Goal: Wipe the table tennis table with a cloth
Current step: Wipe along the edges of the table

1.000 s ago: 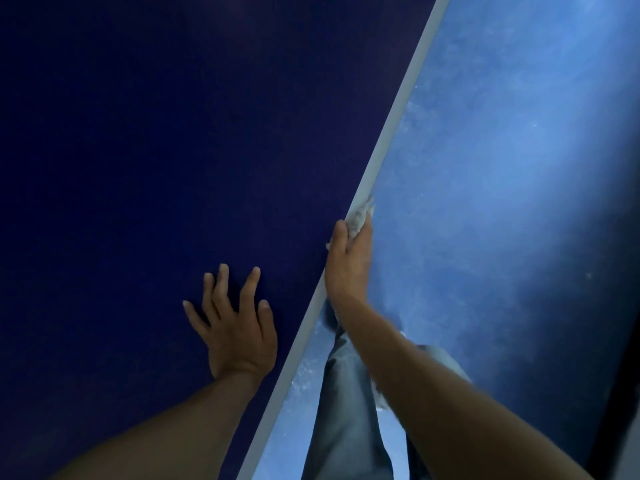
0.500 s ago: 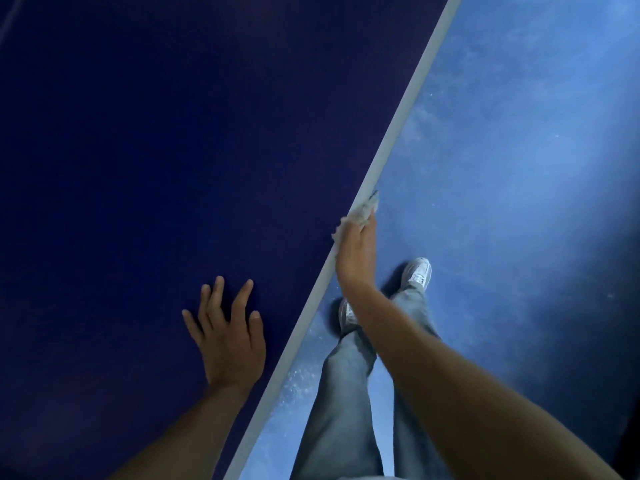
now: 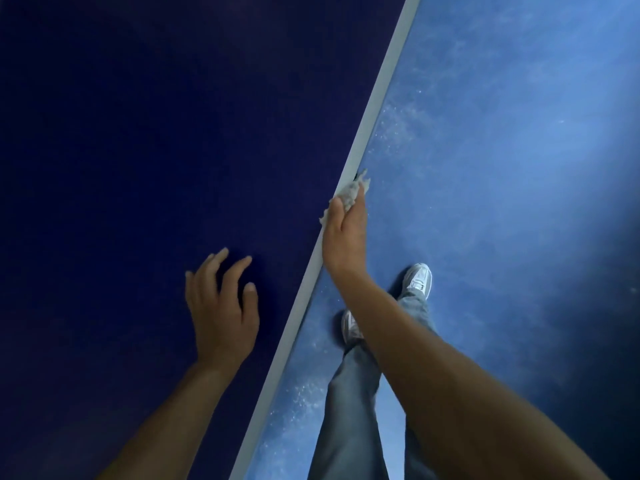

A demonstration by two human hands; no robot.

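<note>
Wiping: right hand (image 3: 344,237) grips crumpled whitish cloth (image 3: 349,195) on pale grey edge strip (image 3: 377,98)
left hand (image 3: 221,313): loosely spread over dark blue table tennis tabletop (image 3: 138,168)
room: strip runs well past cloth

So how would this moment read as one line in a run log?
step: wipe | right hand: grips cloth on white table edge | left hand: relaxed, holds nothing, over blue table top
</note>
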